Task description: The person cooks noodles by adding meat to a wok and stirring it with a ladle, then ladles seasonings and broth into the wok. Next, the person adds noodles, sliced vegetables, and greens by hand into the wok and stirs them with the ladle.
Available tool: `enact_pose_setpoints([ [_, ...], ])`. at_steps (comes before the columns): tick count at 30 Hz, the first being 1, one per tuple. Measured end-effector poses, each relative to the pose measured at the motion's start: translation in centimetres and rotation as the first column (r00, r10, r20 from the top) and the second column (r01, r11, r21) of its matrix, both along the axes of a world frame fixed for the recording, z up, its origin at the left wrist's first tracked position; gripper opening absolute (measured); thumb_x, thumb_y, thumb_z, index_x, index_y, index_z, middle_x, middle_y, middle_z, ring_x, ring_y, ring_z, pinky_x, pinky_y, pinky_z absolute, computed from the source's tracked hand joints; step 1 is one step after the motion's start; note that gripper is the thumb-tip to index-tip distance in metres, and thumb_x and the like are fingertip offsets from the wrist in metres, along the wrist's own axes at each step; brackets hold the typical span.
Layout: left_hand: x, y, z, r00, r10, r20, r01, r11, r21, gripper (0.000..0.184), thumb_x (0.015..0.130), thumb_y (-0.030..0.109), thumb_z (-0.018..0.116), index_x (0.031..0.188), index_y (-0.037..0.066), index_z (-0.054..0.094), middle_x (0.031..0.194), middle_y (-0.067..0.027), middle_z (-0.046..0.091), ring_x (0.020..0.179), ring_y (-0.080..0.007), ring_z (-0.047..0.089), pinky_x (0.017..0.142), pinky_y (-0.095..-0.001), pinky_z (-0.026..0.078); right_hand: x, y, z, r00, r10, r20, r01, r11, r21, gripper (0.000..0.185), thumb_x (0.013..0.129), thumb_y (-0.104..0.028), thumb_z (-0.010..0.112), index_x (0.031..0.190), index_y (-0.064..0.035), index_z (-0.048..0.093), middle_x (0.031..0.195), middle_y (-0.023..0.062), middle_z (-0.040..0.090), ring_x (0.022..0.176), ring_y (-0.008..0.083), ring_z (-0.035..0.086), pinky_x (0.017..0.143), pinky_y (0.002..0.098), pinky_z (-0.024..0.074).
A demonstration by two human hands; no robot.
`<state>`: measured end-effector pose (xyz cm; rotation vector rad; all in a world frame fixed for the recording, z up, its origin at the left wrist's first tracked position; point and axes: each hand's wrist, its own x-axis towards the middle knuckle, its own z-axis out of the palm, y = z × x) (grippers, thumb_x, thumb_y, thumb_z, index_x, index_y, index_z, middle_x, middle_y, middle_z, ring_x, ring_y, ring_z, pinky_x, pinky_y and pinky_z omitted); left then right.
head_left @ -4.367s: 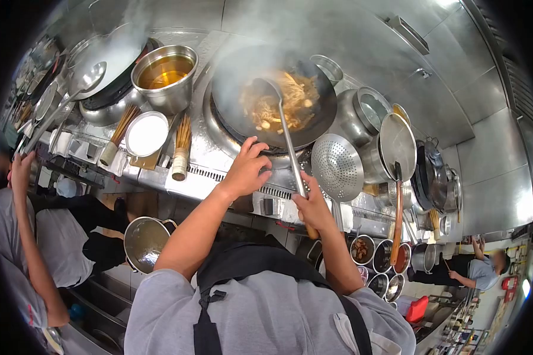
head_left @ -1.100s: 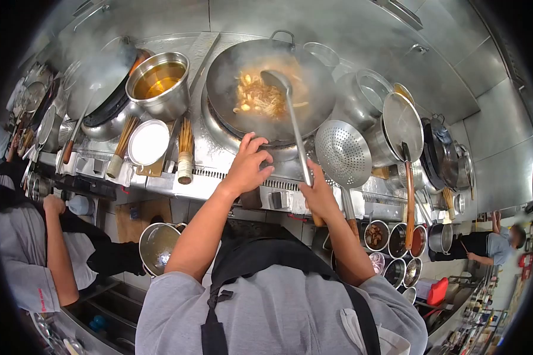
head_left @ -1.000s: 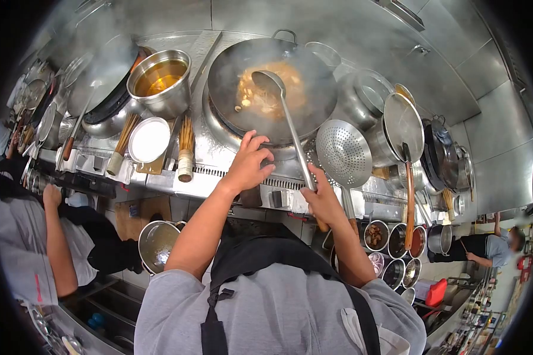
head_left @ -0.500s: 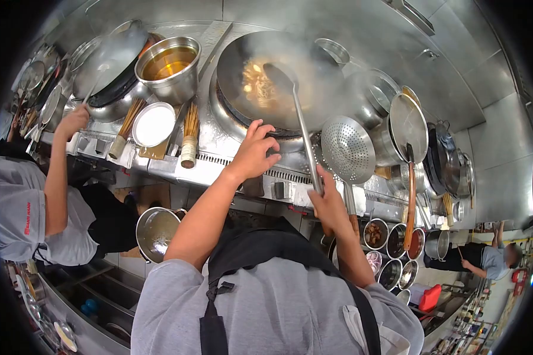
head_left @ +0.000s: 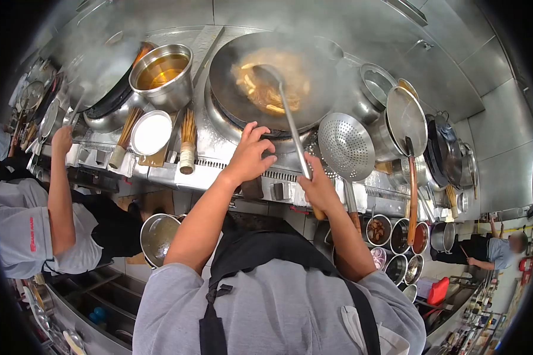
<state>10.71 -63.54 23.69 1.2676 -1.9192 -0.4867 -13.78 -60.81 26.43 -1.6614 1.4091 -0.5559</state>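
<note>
A large black wok (head_left: 226, 77) sits on the burner, with brownish food (head_left: 278, 97) and pale pieces steaming inside it. My right hand (head_left: 318, 188) is closed around the handle of a long metal ladle (head_left: 291, 123). The ladle's bowl dips into the food, and its wooden end sticks out below my fist. My left hand (head_left: 252, 155) hovers near the wok's front rim with fingers apart and curved, holding nothing. A perforated strainer (head_left: 346, 147) lies right of the ladle, its handle close to my right hand.
On the left stand a pot of amber liquid (head_left: 160, 77), a white-filled bowl (head_left: 151, 133) and bamboo brushes (head_left: 188, 133). At right, a mesh skimmer (head_left: 406, 121) rests on a pot; ingredient tins (head_left: 378, 231) sit below. A co-worker (head_left: 47, 219) works at the left wok.
The ladle's bowl has shifted slightly left and its handle has tilted with my right hand. Food is spread wider in the wok. My left hand has barely moved. The co-worker's hand is lower.
</note>
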Motion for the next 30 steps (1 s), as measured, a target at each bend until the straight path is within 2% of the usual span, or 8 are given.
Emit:
enact_pose_setpoints([
  [4, 0.2, -0.1, 0.0, 1.0, -0.01, 0.021, 0.01, 1.0, 0.001, 0.02, 0.076, 0.014, 0.081, 0.091, 0.01, 0.067, 0.138, -0.0128, 0.049, 0.144, -0.0428, 0.025, 0.116, -0.0502, 0.029, -0.4, -1.7, 3.7, 0.994, -0.002, 0.106, -0.031, 0.952, 0.305, 0.066, 0.09, -0.014, 0.063, 0.15, -0.0134, 0.035, 0.095, 0.0188, 0.069, 0.06, 0.0202, 0.062, 0.062, 0.0357, 0.0522],
  [9, 0.2, -0.1, 0.0, 0.999, -0.014, 0.038, 0.014, 1.0, 0.007, 0.02, 0.076, 0.015, 0.08, 0.091, 0.01, 0.067, 0.139, -0.0129, 0.049, 0.144, -0.0431, 0.025, 0.116, -0.0506, 0.03, 1.5, -4.9, 2.0, 0.994, -0.085, -0.072, 0.088, 0.996, 0.033, 0.063, 0.093, -0.017, 0.058, 0.15, -0.014, 0.032, 0.101, 0.0319, 0.067, 0.101, 0.0522, 0.063, 0.088, 0.0502, 0.0484],
  [12, 0.1, 0.0, 0.0, 1.0, 0.001, 0.014, -0.001, 1.0, 0.006, 0.02, 0.076, 0.015, 0.08, 0.091, 0.01, 0.067, 0.138, -0.0129, 0.049, 0.144, -0.0434, 0.025, 0.116, -0.0507, 0.03, 0.0, -3.5, -1.4, 0.991, -0.044, -0.125, -0.007, 0.926, -0.378, 0.063, 0.092, -0.017, 0.059, 0.15, -0.0142, 0.032, 0.106, 0.0318, 0.067, 0.099, 0.0506, 0.064, 0.087, 0.0496, 0.0488],
  [13, 0.0, -0.1, 0.0, 1.0, 0.009, 0.013, -0.009, 1.0, -0.002, 0.02, 0.076, 0.015, 0.08, 0.09, 0.009, 0.067, 0.138, -0.0134, 0.05, 0.143, -0.0436, 0.026, 0.115, -0.0506, 0.031, -0.5, -2.0, -0.1, 0.994, -0.043, -0.096, 0.032, 0.993, -0.116, 0.064, 0.092, -0.017, 0.059, 0.151, -0.0141, 0.034, 0.112, 0.0313, 0.065, 0.098, 0.0468, 0.065, 0.087, 0.0469, 0.0493],
  [18, 0.0, -0.1, 0.3, 1.0, 0.007, 0.005, -0.007, 1.0, 0.0, 0.02, 0.075, 0.015, 0.081, 0.089, 0.008, 0.068, 0.137, -0.0139, 0.051, 0.141, -0.0439, 0.028, 0.114, -0.0501, 0.032, -2.9, 0.9, 3.5, 0.999, 0.044, 0.001, -0.044, 0.996, 0.078, 0.066, 0.091, -0.013, 0.061, 0.151, -0.0112, 0.035, 0.106, 0.022, 0.065, 0.084, 0.0306, 0.065, 0.079, 0.0384, 0.0505],
  [22, -0.2, -0.2, 0.2, 0.999, -0.005, 0.032, 0.005, 1.0, -0.026, 0.019, 0.075, 0.015, 0.08, 0.089, 0.009, 0.068, 0.136, -0.0133, 0.051, 0.141, -0.0434, 0.028, 0.114, -0.0498, 0.032, -3.5, -4.1, -2.4, 0.994, 0.097, -0.041, -0.106, 0.93, -0.353, 0.067, 0.09, -0.009, 0.062, 0.151, -0.0107, 0.035, 0.095, 0.0157, 0.066, 0.07, 0.023, 0.062, 0.069, 0.0365, 0.0504],
  [25, 0.0, -0.4, 0.1, 1.0, -0.011, 0.018, 0.011, 1.0, -0.007, 0.019, 0.076, 0.015, 0.081, 0.089, 0.011, 0.067, 0.136, -0.0127, 0.05, 0.141, -0.0427, 0.027, 0.116, -0.0512, 0.028, -0.5, -3.6, 0.7, 0.988, -0.12, -0.097, 0.104, 0.983, -0.153, 0.068, 0.09, -0.008, 0.062, 0.152, -0.0105, 0.034, 0.094, 0.0128, 0.066, 0.067, 0.0229, 0.062, 0.067, 0.0361, 0.0502],
  [30, -0.1, -0.3, -0.4, 1.0, 0.012, -0.005, -0.012, 1.0, -0.006, 0.018, 0.076, 0.015, 0.08, 0.087, 0.011, 0.066, 0.133, -0.013, 0.051, 0.141, -0.0429, 0.028, 0.115, -0.0515, 0.028, -2.1, 0.6, -0.3, 1.0, -0.022, 0.004, 0.023, 0.992, -0.128, 0.069, 0.09, -0.006, 0.063, 0.152, -0.0131, 0.034, 0.083, 0.0071, 0.061, 0.06, 0.0178, 0.057, 0.059, 0.0321, 0.0467],
])
